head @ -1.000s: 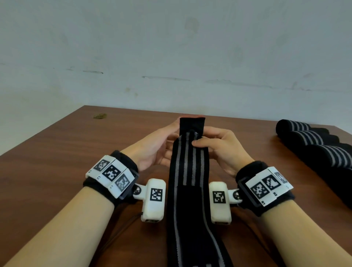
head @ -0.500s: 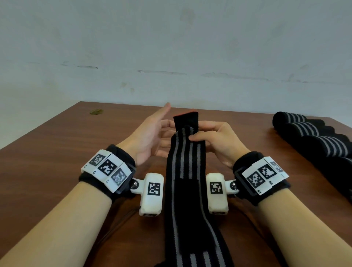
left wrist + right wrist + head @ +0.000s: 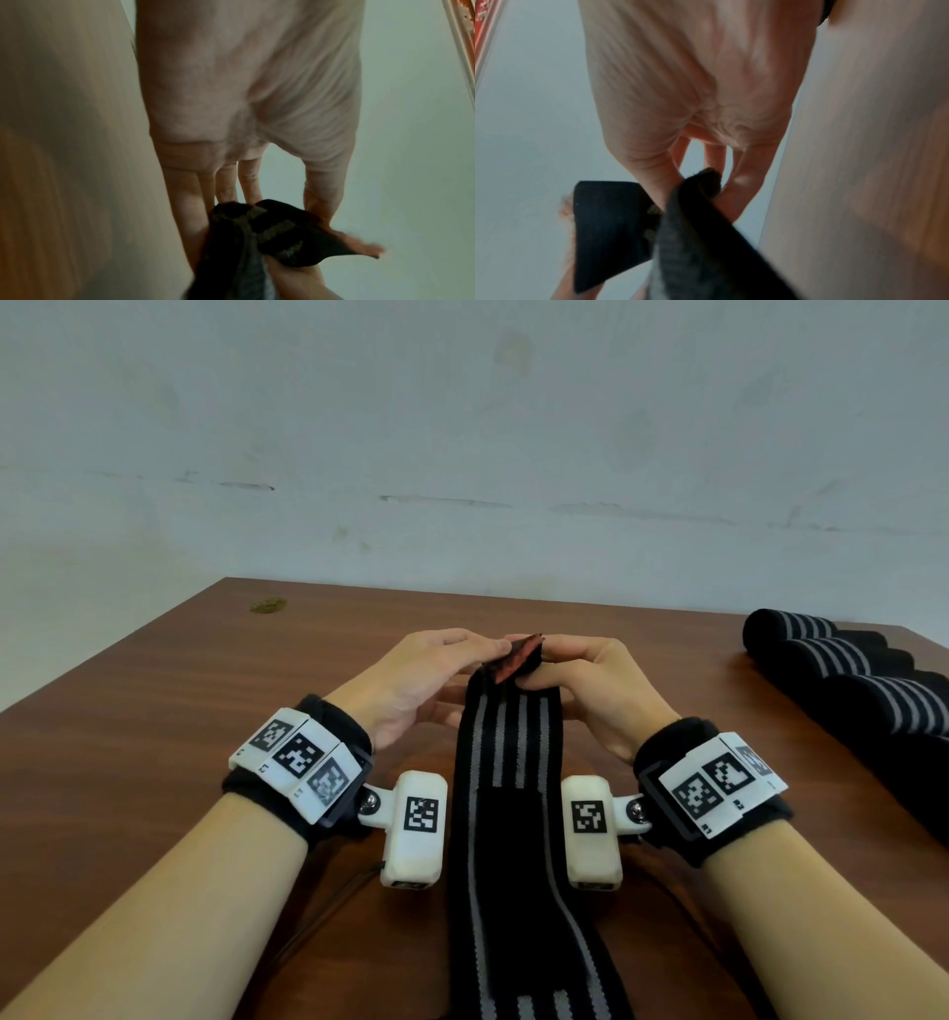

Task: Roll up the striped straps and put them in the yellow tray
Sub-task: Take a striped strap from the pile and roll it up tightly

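A long black strap with grey stripes runs from the bottom edge of the head view up to my two hands, lifted off the brown table. Its far end, a black tab with a reddish face, is folded over toward me. My left hand pinches that end from the left, thumb and fingers on the fabric. My right hand pinches it from the right, with the fabric between thumb and fingers. No yellow tray shows in any view.
Several rolled striped straps lie in a row along the right side of the table. A small dull stain marks the far left of the table. A pale wall stands behind the far edge.
The strap's far end stood upright a second ago and is now folded over toward me. My left hand, open half a second ago, has closed on it beside the right hand.
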`<state>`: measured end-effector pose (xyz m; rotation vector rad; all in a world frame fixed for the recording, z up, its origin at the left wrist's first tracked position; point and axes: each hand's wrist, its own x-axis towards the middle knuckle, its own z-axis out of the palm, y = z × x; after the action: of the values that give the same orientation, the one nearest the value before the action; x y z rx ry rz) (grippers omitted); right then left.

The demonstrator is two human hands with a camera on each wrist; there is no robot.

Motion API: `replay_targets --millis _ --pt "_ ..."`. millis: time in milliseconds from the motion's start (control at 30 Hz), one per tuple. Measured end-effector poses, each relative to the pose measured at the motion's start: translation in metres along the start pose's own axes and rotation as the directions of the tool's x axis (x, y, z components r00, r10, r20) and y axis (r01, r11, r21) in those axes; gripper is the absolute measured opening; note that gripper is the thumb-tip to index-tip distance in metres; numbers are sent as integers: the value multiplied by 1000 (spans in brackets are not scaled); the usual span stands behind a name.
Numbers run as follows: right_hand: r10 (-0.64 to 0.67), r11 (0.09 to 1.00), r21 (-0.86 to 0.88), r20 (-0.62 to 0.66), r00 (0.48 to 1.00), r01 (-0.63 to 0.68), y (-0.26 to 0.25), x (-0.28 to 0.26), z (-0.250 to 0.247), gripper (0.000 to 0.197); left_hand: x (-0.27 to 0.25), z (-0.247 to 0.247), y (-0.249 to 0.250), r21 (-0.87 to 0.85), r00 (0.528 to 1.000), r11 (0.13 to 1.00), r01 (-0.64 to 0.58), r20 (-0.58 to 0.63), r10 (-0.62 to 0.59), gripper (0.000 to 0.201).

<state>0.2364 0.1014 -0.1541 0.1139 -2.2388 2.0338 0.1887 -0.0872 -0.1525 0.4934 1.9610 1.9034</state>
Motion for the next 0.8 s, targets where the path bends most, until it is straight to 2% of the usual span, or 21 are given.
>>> replay_targets --millis 133,200,300,400,500,633,800 --pt "31 997 68 120 992 -39 -1 0 -2 35 0 0 0 2 999 1000 17 -44 -17 28" --pt "47 987 144 168 985 -71 -1 -2 -4 37 -1 -1 0 -8 999 1000 19 -50 -19 29" --pt "68 985 145 147 987 -89 -1 -1 -7 54 -1 1 0 9 999 1000 18 -48 -18 32" --pt "8 997 72 135 991 -17 -1 -2 -4 40 -3 1 1 -26 1000 1000 6 -31 -7 28" --pt "-38 998 55 68 997 34 -2 -3 -3 24 -4 0 3 -49 1000 999 -6 11 7 34" --pt "-77 996 45 3 997 77 -3 -3 -1 25 -7 1 6 -22 999 999 -36 15 36 45" --pt "-95 995 38 -22 995 96 -2 -4 -1 26 -7 1 5 55 995 995 -86 -43 88 29"
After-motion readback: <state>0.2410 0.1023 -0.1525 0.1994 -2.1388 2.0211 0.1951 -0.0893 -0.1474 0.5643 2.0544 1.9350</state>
